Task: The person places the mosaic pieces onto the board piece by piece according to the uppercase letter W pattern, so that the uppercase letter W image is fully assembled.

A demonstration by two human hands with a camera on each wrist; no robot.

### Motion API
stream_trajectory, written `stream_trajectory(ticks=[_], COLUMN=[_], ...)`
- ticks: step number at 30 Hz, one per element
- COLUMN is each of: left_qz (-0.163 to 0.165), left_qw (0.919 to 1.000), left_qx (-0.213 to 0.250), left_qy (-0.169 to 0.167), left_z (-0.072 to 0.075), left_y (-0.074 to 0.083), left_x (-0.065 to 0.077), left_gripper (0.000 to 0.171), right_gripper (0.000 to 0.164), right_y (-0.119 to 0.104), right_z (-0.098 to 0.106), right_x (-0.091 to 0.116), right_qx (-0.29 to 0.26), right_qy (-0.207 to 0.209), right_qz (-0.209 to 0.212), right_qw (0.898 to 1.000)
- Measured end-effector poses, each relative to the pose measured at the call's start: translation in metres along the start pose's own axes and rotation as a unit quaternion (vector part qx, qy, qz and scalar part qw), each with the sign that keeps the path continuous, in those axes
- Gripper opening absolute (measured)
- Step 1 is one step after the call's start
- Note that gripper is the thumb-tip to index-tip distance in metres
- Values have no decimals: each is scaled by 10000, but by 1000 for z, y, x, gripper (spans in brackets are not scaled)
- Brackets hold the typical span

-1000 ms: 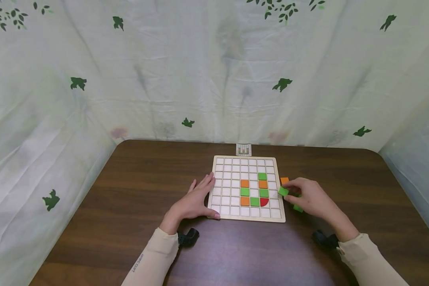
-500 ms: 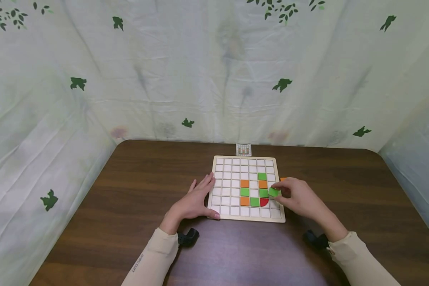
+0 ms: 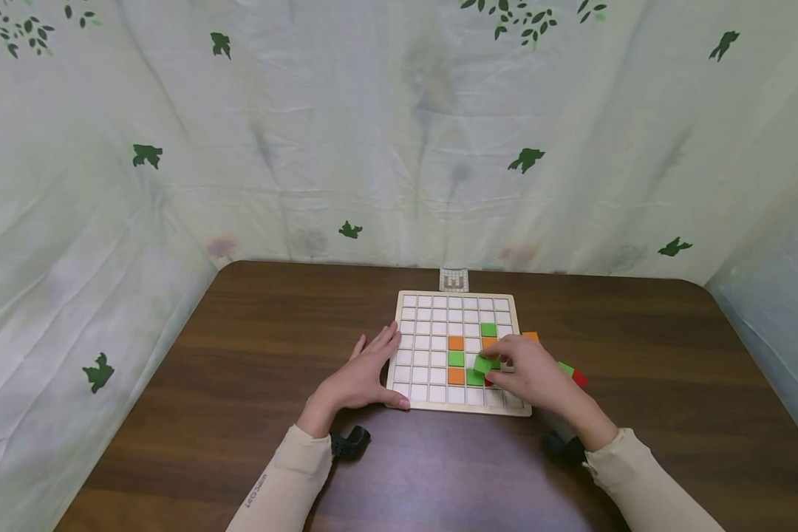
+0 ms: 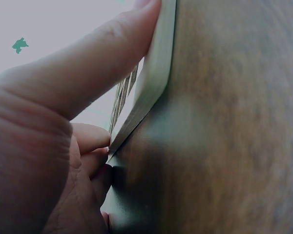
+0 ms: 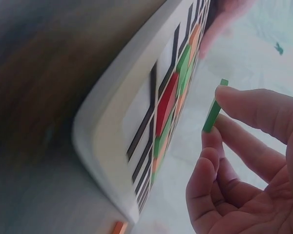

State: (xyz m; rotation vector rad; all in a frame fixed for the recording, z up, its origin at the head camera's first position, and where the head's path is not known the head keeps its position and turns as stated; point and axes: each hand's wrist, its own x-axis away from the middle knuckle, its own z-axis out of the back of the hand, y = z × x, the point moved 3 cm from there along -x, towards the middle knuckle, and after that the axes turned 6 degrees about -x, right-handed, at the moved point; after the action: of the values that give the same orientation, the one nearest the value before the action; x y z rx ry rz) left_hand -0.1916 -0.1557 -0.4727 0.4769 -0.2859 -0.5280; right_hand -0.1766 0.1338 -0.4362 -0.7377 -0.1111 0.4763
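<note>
My right hand [image 3: 539, 373] pinches a green square tile [image 3: 482, 365] between thumb and fingertips, over the lower middle of a white gridded board [image 3: 462, 409]. In the right wrist view the tile [image 5: 214, 112] is edge-on and raised off the grid. Orange tiles [image 3: 455, 376], green tiles [image 3: 455, 358] and a red rounded piece [image 5: 167, 105] sit in the grid; my right hand partly covers some of them in the head view. At the board's left edge rests my left hand [image 3: 362, 373], fingers extended along the side and thumb [image 4: 112, 44] on the near corner.
Right of the board, an orange tile [image 3: 530, 337], a green tile [image 3: 565, 368] and a red piece [image 3: 579, 378] lie on the brown table [image 3: 273, 332], partly behind my right hand. A small printed grid card [image 3: 454, 279] lies beyond the board's far edge, near the curtain [image 3: 399, 148].
My right hand has carried the green tile leftward from beside the board to over its middle. Loose pieces on the right now show from behind the hand. My left hand has stayed in place.
</note>
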Motion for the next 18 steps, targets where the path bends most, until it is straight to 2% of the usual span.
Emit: stream_trajectory(ticks=[9, 18], left_qz=[-7, -44], left_qw=[10000, 10000], left_qx=[7, -10], left_qy=[0, 19], left_z=[0, 0], left_y=[1, -1], left_x=[-1, 2], left_gripper=[122, 121], right_gripper=[26, 25], right_y=[-13, -26], right_z=[-12, -29], right_x=[-9, -19], right_qx=[54, 196], right_qy=[-164, -280], right_qz=[423, 520], right_qw=[9990, 9981])
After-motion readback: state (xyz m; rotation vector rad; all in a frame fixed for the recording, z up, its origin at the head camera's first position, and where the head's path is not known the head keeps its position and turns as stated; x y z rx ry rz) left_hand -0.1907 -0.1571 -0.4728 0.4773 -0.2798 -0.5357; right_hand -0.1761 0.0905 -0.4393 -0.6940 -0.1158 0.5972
